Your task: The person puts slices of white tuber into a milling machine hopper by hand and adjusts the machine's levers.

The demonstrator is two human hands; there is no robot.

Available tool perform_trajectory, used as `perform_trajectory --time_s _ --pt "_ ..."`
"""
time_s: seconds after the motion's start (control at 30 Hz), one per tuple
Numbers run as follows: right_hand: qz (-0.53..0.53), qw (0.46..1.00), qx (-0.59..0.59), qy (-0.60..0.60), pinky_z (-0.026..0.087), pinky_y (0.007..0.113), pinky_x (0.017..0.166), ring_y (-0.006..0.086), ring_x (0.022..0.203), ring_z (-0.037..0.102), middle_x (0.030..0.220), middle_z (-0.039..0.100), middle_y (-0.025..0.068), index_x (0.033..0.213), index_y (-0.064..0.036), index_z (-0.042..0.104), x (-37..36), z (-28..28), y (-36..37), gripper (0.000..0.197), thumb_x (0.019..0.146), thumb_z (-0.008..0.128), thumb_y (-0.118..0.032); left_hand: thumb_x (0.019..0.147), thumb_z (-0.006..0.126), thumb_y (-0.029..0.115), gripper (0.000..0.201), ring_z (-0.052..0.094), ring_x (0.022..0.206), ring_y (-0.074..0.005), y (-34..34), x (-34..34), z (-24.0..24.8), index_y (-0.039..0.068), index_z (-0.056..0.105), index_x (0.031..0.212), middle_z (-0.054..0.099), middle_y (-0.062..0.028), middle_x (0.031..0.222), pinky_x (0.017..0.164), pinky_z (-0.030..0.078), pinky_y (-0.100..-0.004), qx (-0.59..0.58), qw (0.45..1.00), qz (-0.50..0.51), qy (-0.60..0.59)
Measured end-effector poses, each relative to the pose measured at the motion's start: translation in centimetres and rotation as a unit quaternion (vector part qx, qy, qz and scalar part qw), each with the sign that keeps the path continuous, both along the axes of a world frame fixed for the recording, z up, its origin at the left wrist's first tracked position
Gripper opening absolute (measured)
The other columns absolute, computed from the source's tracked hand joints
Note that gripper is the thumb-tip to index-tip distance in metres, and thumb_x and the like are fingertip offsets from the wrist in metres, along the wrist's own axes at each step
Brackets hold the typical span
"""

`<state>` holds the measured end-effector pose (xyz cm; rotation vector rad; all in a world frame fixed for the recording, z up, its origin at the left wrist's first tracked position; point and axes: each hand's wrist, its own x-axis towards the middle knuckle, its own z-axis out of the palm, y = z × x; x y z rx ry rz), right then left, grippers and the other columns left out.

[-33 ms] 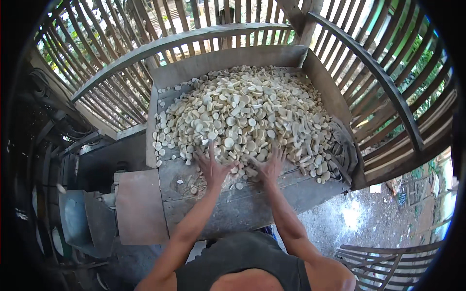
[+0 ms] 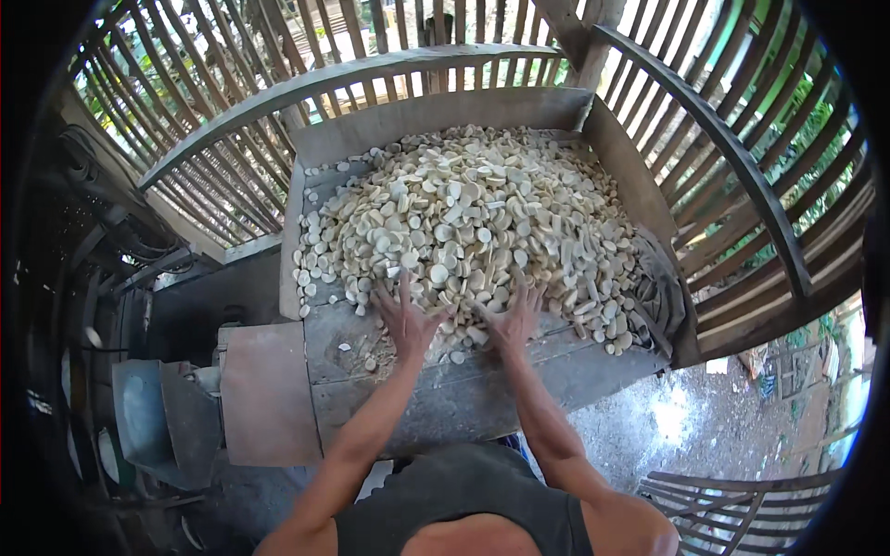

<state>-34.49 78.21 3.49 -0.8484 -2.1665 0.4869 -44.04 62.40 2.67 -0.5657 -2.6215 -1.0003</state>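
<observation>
A large heap of pale, thick round slices [image 2: 464,208], like chopped dried root, fills a wooden tray-like table [image 2: 445,398] with raised side boards. My left hand [image 2: 406,322] is at the heap's near edge, fingers spread and pointing away, touching the slices. To its right, my right hand [image 2: 513,324] rests against the same edge, its fingers also apart and partly among the slices. A few slices and crumbs lie between my two hands. Neither hand is closed around anything.
Dark crumpled cloth [image 2: 658,287] lies along the right side board [image 2: 630,167]. Slatted wooden walls [image 2: 742,139] surround the back and sides. Left of the table are a flat brownish panel [image 2: 269,394] and a metal hopper-like box [image 2: 144,408]. A slatted wooden piece [image 2: 742,505] stands lower right.
</observation>
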Motion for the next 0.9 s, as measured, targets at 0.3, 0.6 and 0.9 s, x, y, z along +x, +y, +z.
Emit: perform_trajectory --time_s 0.3,0.6,0.9 --pt "0.168 0.968 -0.166 0.090 0.046 0.044 0.088 0.0352 0.104 0.058 0.113 0.062 0.0167 0.135 -0.0127 0.050 -2.5 0.7 -4.4 0.083 0.066 0.085 -0.044 0.081 0.072 0.036 0.060 0.041 0.123 -0.0402 0.3 1.2 0.7 0.009 0.056 0.131 0.047 -0.0225 0.130 0.105 0.033 -0.0496 0.196 0.978 0.025 -0.070" --pt "0.285 0.877 -0.342 0.180 0.044 0.037 0.097 0.0266 0.110 0.058 0.117 0.062 0.0164 0.124 0.0007 0.058 -4.9 0.8 -7.5 0.054 0.079 0.077 -0.022 0.087 0.068 0.014 0.032 0.056 0.108 -0.0181 -0.8 1.0 1.5 0.000 0.063 0.115 0.061 -0.0087 0.110 0.092 0.046 -0.0317 0.447 0.884 0.000 -0.135" --pt "0.306 0.821 -0.404 0.264 0.048 0.030 0.088 0.0167 0.101 0.058 0.113 0.062 0.0096 0.124 0.0032 0.057 -3.8 3.0 -8.0 0.045 0.084 0.072 -0.010 0.085 0.071 0.011 0.031 0.061 0.102 -0.0184 -1.0 2.7 6.5 -0.004 0.065 0.112 0.058 -0.0103 0.118 0.089 0.050 -0.0289 0.477 0.870 -0.042 -0.119"
